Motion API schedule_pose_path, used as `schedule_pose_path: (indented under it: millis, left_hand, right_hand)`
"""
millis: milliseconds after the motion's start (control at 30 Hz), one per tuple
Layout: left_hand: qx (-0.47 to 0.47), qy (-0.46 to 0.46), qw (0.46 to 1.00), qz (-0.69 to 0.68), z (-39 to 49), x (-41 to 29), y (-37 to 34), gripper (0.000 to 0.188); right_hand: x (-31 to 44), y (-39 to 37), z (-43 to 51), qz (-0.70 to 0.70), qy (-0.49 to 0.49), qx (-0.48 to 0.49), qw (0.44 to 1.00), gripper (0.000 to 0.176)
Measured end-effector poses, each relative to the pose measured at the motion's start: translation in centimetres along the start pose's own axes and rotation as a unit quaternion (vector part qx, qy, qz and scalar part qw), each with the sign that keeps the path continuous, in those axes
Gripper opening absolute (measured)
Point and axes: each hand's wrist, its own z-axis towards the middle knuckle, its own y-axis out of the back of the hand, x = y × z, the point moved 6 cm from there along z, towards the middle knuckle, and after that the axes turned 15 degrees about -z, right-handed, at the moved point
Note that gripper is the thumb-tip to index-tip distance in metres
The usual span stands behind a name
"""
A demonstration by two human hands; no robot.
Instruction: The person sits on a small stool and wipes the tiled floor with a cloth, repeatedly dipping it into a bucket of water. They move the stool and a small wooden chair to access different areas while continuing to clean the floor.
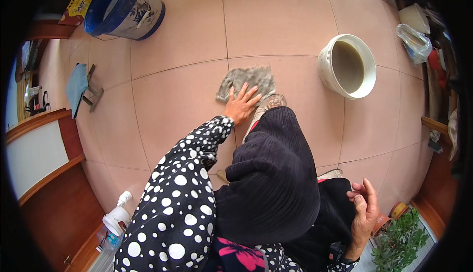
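Observation:
My left hand (241, 104) lies flat on a grey cleaning rag (247, 81), fingers spread, pressing it against the pink floor tiles (177, 109). The rag is rumpled, and its right part looks slightly blurred. Its lower right edge meets the toe of my patterned shoe (275, 102). Over by my right knee, my right hand (364, 205) is raised with nothing in it, its fingers loosely bent and apart. A white plastic bucket (323, 68) of murky grey-brown water (347, 67) stands on the floor to the right of the rag.
A large blue-and-white bucket (147, 13) stands at the upper left. Below it is a small folding stool (79, 87) with a blue seat. Potted plants (401, 235) stand near my right hand. Bags and containers (414, 43) line the right side; a white tub (116, 220) sits lower left.

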Motion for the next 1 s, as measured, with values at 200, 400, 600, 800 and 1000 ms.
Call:
schedule_pose_path:
  millis: [200,400,600,800,1000]
  left_hand:
    - [0.116,-0.031,0.993,0.013,-15.0,1.9,-0.9,0.062]
    - [0.185,0.111,0.976,-0.036,-25.5,3.2,-1.8,0.062]
    - [0.028,0.21,0.973,-0.093,-27.3,3.2,-2.9,0.064]
    - [-0.052,0.388,0.899,-0.196,-32.0,6.8,-3.2,0.073]
    - [0.016,0.428,0.886,-0.179,-31.8,7.9,-4.6,0.093]
  right_hand:
    - [1.5,-0.4,-0.5,-0.016,0.027,-0.001,1.0,0.041]
    - [2.1,-1.4,-1.0,-0.042,0.047,0.007,0.998,0.04]
    - [1.5,-2.0,-0.8,-0.059,0.071,0.013,0.996,0.039]
    - [2.1,-2.2,-0.9,-0.076,0.101,0.009,0.992,0.039]
    - [4.6,-2.7,-1.5,-0.111,0.138,0.012,0.984,0.041]
